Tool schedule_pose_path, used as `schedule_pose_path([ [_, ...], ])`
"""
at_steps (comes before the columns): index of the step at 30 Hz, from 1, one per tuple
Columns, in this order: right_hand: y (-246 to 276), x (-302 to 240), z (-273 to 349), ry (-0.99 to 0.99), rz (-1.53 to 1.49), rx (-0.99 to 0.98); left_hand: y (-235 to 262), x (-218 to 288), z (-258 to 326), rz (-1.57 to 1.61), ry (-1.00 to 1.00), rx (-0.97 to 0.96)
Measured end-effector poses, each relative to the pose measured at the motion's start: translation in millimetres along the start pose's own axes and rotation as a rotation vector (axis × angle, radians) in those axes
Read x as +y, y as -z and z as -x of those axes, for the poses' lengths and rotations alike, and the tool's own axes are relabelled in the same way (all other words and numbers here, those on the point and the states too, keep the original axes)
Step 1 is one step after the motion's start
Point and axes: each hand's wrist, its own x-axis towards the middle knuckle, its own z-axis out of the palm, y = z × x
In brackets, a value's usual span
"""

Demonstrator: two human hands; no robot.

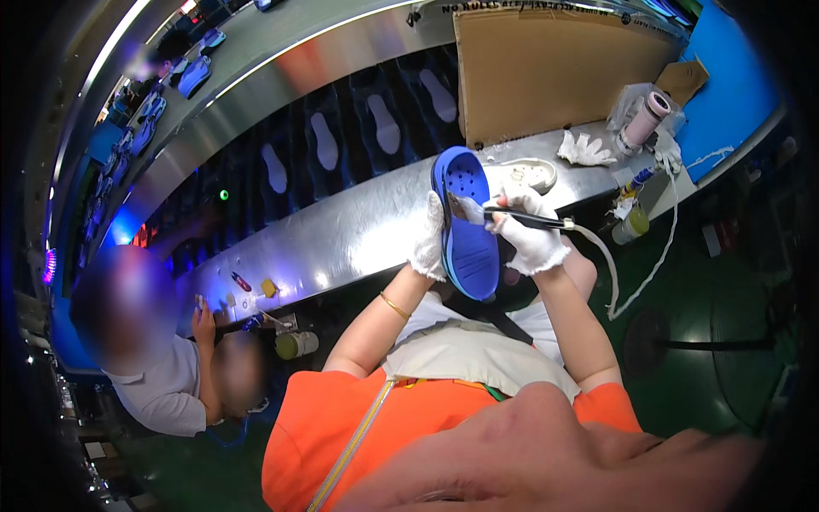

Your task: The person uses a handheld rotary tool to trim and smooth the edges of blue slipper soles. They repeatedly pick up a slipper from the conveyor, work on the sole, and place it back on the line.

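Observation:
My left hand [429, 241], in a white glove, grips the side of a blue clog [474, 256]. The clog is tilted up in front of me, its inside facing me. In my gloved right hand [532, 232] is a black-handled tool [531, 218] with a flat, wide blade [465, 208]. The blade lies over the middle of the clog's inside; whether it touches is hard to tell. From the handle's end a white cord [604, 247] loops down and back up to the right. A white shoe [531, 174] rests on the metal bench just behind the clog.
Along the metal bench [341, 241] lie a white glove [585, 149], a pink bottle [643, 121] and a yellow block [270, 288]. Behind stand a cardboard box [563, 81] and dark holders with pale sole shapes [384, 124]. A co-worker [162, 384] sits at left.

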Motion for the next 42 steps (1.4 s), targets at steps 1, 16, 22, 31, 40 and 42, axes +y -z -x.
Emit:
schedule_pose_path([
  [1,4.0,3.5,-3.0,0.006,0.006,0.041,4.1,-4.8,-4.5,-0.020,-0.059,0.053],
  [16,-12.4,12.7,9.5,0.323,0.478,0.085,-0.7,9.6,-16.1,0.053,-0.081,0.018],
  [22,-9.0,0.4,19.4,0.086,0.493,-0.097,-11.7,18.3,-13.0,-0.089,-0.158,0.197],
  [31,-12.1,2.3,22.5,-0.037,0.270,-0.067,-12.2,32.2,-13.1,-0.011,-0.105,0.150],
  [40,7.5,-3.6,6.8,0.054,0.159,0.132,-10.4,4.9,-6.2,0.408,0.016,-0.182],
  [42,3.1,5.3,14.8,0.287,0.378,-0.002,0.6,4.6,-15.3,0.362,0.045,-0.242],
])
